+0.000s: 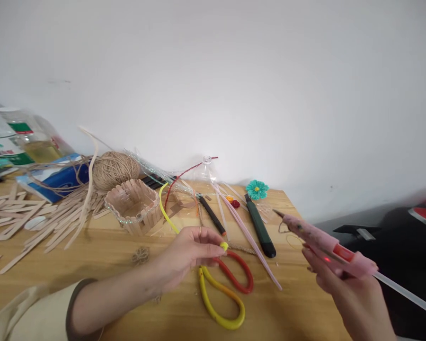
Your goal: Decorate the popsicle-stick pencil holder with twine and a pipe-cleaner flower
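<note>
My left hand (195, 251) pinches a small yellow piece (224, 246) between thumb and fingertips, above the table's middle. My right hand (355, 293) is wrapped round a pink glue gun (326, 244) at the right, its nozzle pointing up and left and a glue stick (408, 293) sticking out behind. A red light glows on the gun. Just below my left hand lie scissors with a red loop (248, 274) and a yellow loop (234, 323); their blades are hidden. Between the hands are pale pink stems (250, 237) and a dark green cutter (261, 227).
Left of centre stands a wooden-stick basket (135, 206), with a twine ball (115, 169) behind it. Loose sticks (53, 222) and bottles (39, 142) are at the left. A teal flower (257, 189) lies near the wall; a black pen (213, 215) lies before it.
</note>
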`<state>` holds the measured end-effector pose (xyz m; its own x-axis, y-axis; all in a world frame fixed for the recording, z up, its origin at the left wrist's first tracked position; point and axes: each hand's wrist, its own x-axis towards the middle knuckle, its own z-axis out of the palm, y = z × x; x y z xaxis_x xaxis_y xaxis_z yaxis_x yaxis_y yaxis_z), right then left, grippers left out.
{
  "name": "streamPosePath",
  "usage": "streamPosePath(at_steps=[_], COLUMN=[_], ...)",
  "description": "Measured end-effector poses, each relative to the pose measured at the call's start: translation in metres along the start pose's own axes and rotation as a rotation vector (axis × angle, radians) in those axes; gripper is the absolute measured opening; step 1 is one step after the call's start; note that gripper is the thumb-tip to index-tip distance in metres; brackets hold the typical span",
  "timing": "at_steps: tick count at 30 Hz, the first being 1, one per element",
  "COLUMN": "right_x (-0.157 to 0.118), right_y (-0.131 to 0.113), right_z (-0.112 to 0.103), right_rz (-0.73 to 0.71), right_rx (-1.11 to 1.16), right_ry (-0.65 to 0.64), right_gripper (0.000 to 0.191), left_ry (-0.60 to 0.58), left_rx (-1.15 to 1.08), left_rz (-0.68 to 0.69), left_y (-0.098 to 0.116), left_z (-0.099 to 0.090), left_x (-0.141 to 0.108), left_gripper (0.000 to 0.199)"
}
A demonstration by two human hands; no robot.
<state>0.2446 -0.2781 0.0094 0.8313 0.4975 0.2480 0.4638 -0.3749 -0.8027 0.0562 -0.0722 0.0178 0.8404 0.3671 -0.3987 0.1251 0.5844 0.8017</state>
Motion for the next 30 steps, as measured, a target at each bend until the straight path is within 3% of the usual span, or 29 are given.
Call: streamPosePath(at_steps=[3,5,10,13,19,23,26,30], right_x=[0.021,0.034,0.051,0.053,0.053,0.051,0.042,0.007], right_y=[0.027,0.044,0.065,0.069,0.064,0.056,0.05,0.024], right_z=[-0.007,-0.01,-0.005,0.0,0.004,0.001,-0.007,-0.009], right_rz=[0.32,0.382,0.336,0.299,0.25,0.157,0.137,0.122], right_rx=[-0.154,-0.187,-0.286,-0.365,-0.515,-0.542,-0.583,-0.678], right_ry=[0.085,0.085,0.049,0.01,-0.068,-0.104,-0.058,0.138], right_gripper=[0.043,0.046,0.048,0.048,0.056,0.05,0.056,0.062], left_ry=[-0.027,-0.047,-0.125,-0.102,-0.026,-0.021,-0.037,-0.034], left_rx=[-0.014,0.003,0.064,0.06,0.065,0.083,0.171,0.427], left_rz=[-0.01,-0.012,-0.052,-0.057,-0.049,-0.012,0.081,0.375], left_y=[0.001,0.0,-0.001,-0.001,-0.001,0.001,0.001,-0.002], left_z=[-0.002,-0.003,-0.005,-0.005,-0.004,-0.003,-0.005,-0.009], left_x=[-0.001,-0.001,0.0,0.002,0.0,0.0,0.001,0.001], left_gripper=[0.03,0.03,0.03,0.029,0.024,0.021,0.018,0.008])
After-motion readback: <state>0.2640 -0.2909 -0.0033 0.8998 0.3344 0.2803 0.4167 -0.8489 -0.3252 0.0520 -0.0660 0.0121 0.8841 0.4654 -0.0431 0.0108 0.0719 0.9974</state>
